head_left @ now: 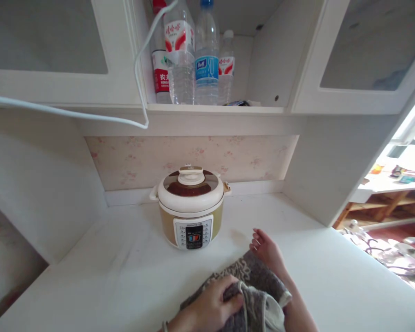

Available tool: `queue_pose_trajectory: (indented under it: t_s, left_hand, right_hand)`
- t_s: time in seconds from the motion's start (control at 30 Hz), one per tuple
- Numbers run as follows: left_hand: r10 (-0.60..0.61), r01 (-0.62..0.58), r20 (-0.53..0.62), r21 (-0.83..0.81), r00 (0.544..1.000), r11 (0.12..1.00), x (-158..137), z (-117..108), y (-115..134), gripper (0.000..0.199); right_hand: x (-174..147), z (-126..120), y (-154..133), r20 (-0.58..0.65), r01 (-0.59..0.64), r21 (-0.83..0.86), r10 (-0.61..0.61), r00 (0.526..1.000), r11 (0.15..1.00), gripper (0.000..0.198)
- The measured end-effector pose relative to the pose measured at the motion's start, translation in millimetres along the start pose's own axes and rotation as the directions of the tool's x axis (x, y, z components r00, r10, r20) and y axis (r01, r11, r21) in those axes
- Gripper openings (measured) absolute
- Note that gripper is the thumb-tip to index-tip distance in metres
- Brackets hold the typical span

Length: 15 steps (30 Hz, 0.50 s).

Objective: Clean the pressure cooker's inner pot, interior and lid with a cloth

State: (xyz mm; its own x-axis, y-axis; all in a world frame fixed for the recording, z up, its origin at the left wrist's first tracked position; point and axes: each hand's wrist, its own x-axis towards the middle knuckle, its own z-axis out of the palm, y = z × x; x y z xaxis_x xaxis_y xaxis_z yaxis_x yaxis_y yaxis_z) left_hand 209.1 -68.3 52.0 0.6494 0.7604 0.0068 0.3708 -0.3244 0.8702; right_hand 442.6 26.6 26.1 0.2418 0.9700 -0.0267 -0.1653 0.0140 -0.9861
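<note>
A grey-brown towel (235,272) with a pale leafy pattern is bunched and partly folded over the near side of the counter. My left hand (216,299) grips its folded part, thumb and fingers closed on the fabric. My right hand (265,249) reaches past the towel's far edge, fingers loosely curled and a little apart, nothing visible between them. Towel fabric lies against my right wrist and forearm. Just beyond, to the left of my right hand, stands an electric pressure cooker (166,221) with its lid on.
Above the white counter (100,272), an open cabinet shelf (259,109) holds several plastic bottles (206,60). A white cable (100,117) hangs in front of the cabinet at left. Side panels (335,161) bound the counter; a bright window area lies at right.
</note>
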Motion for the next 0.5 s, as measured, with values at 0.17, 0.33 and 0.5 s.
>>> queue_pose_trajectory:
  t_s: [0.17, 0.33, 0.5]
  left_hand:
    - [0.314, -0.328, 0.106, 0.175, 0.944, 0.928, 21.3, 29.8, -4.0, 0.037]
    - [0.430, -0.375, -0.158, 0.288, 0.889, 0.881, 28.9, 39.1, -4.0, 0.035]
    - [0.233, -0.121, -0.729, 0.203, 0.643, 0.972, -4.6, -43.1, -12.4, 0.035]
  right_hand:
    - [-52.0, -78.2, -11.3, -0.211, -0.027, 0.170, 0.063, 0.975, 0.985, 0.026]
    - [-110.4, -118.0, 7.5, -0.389, -0.147, -0.281, 0.027, 0.921, 0.949, 0.043]
    - [-137.5, -103.4, 25.9, -0.396, -0.195, -0.665, -0.118, 0.911, 0.721, 0.042]
